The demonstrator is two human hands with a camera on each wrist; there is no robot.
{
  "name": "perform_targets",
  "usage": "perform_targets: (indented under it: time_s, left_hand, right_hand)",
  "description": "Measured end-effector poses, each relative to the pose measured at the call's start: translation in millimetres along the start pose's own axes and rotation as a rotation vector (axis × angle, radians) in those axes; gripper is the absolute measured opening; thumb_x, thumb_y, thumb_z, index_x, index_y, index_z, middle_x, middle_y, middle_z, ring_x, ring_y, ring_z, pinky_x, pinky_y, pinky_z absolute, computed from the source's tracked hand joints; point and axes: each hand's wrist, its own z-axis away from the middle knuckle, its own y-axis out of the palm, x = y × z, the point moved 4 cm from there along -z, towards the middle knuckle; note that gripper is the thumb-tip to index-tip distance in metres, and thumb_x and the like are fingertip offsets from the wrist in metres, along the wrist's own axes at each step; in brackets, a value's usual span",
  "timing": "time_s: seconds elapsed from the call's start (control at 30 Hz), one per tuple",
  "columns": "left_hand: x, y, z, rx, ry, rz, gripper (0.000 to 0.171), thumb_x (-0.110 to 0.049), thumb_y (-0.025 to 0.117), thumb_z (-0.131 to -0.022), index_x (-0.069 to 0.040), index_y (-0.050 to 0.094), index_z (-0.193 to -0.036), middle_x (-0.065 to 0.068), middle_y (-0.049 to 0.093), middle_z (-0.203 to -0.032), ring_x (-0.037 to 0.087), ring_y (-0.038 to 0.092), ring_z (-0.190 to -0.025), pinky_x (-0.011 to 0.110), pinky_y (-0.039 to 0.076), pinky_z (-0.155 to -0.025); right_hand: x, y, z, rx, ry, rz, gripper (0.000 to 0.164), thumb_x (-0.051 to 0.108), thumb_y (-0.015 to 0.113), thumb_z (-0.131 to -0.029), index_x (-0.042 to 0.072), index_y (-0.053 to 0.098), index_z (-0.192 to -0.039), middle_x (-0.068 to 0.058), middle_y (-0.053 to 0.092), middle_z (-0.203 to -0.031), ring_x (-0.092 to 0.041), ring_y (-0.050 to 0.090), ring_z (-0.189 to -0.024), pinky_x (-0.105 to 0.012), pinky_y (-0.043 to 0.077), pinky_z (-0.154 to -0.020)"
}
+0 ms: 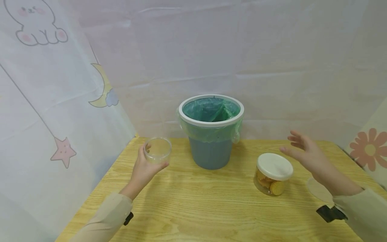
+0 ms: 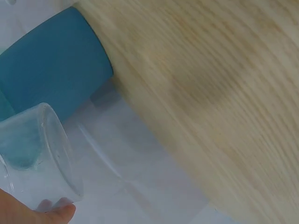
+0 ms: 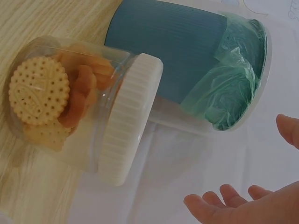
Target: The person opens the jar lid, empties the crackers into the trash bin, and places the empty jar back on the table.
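My left hand (image 1: 145, 170) grips a clear, empty-looking plastic cup (image 1: 158, 155) above the left side of the table, thumb on one side and fingers around the other. The left wrist view shows the cup (image 2: 44, 154) overlapping the bin, fingertips at its side. Over on the right, my right hand (image 1: 306, 156) hovers with fingers spread and relaxed, holding nothing. Just left of it stands a clear jar (image 1: 270, 183) with a white screw lid (image 1: 275, 166). Round biscuits (image 3: 39, 91) and orange-brown snack pieces (image 3: 84, 91) are inside the jar.
A blue-grey bin (image 1: 211, 153) with a white rim and green liner bag (image 1: 208, 133) stands at the table's back middle. A thin clear disc (image 1: 318, 190) lies right of the jar, partly behind the right forearm. Printed cloth (image 1: 272, 67) hangs behind the wooden table (image 1: 193, 205).
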Motion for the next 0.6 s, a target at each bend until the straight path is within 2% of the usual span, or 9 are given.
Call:
perform_targets:
  time_s: [0.2,0.6]
  left_hand:
    - [3.1,3.8,6.0,0.016,0.01,0.029,0.108,-0.023,0.086,-0.074,-0.008,0.014,-0.152,0.015,0.027,-0.153,0.041,0.029,-0.137,0.061,0.033,-0.103]
    - [9.5,17.0,15.5,0.053,-0.031,0.094,0.108,-0.023,0.086,-0.074,-0.002,0.013,-0.151,0.017,0.026,-0.154,0.044,0.029,-0.136,0.062,0.034,-0.102]
  right_hand:
    - [-4,1,4,-0.008,-0.004,0.015,0.083,0.024,0.056,-0.1,-0.004,-0.002,-0.153,-0.04,0.013,-0.149,-0.06,0.017,-0.132,-0.075,0.025,-0.093]
    - [-14,4,9,-0.005,0.019,0.016,0.086,0.024,0.057,-0.1,-0.005,-0.004,-0.152,-0.04,0.011,-0.149,-0.06,0.015,-0.132,-0.075,0.026,-0.092]
